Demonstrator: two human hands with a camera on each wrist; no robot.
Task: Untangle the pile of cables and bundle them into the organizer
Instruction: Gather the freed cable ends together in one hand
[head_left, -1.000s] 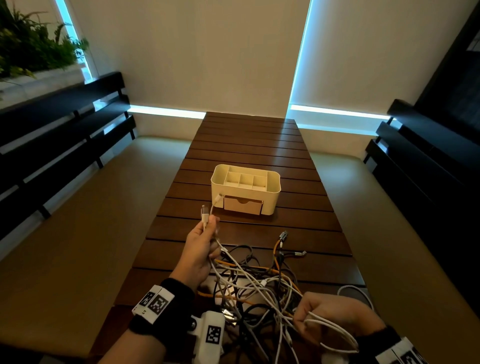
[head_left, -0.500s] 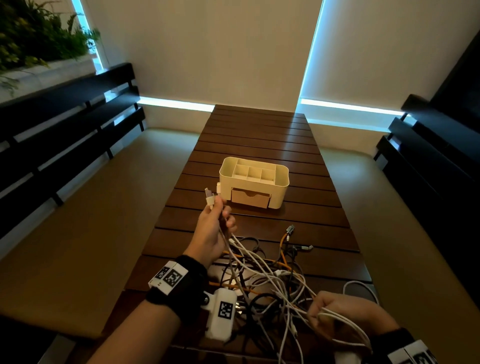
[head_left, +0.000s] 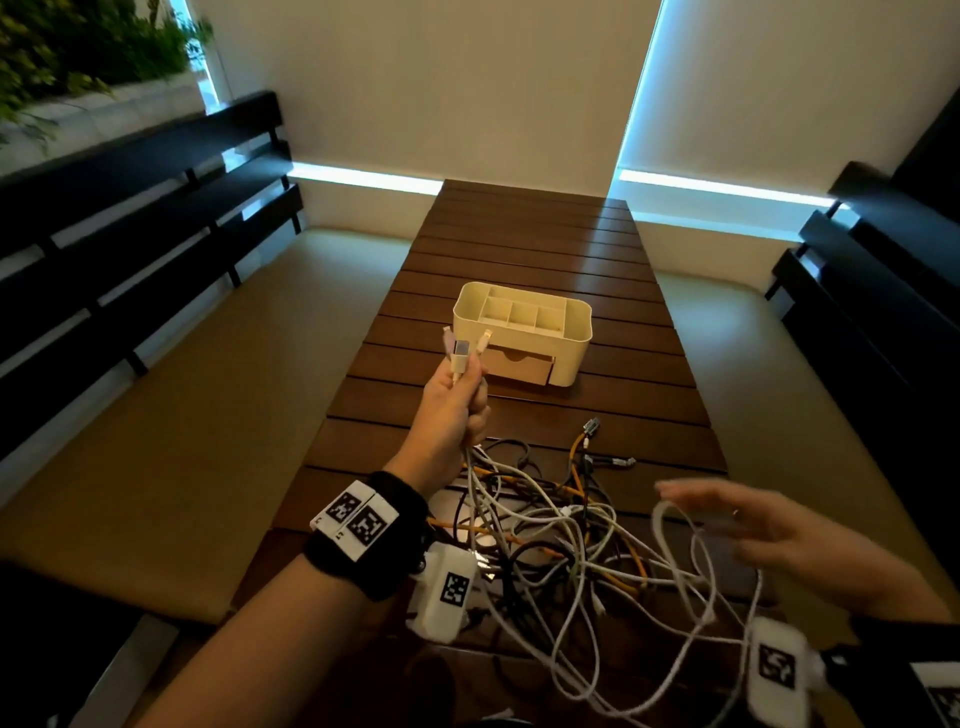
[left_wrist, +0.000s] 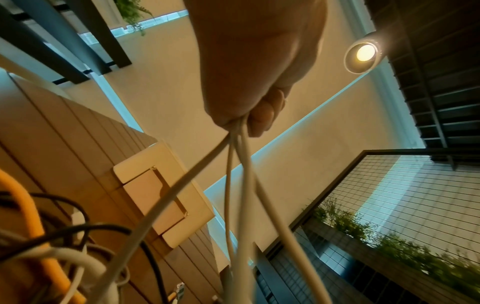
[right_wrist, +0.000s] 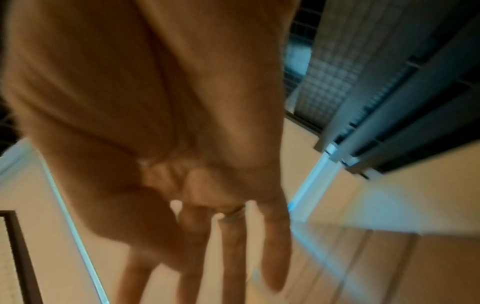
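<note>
A tangled pile of cables, white, black and orange, lies on the near end of the wooden table. My left hand is raised above the table and grips several white cables just below their plugs, which stick up in front of the cream organizer. The organizer has open top compartments and a small drawer. My right hand hovers over the right side of the pile with straight, spread fingers, blurred by motion. A white cable loop hangs beside it.
Benches with cushions run along both sides of the table, dark slatted backs behind them. Plants grow at the far left. Past the organizer the table's slats run to the wall.
My left hand rose and moved toward the organizer, pulling the white cables taut. My right hand let go of the white cable loops and spread its fingers.
</note>
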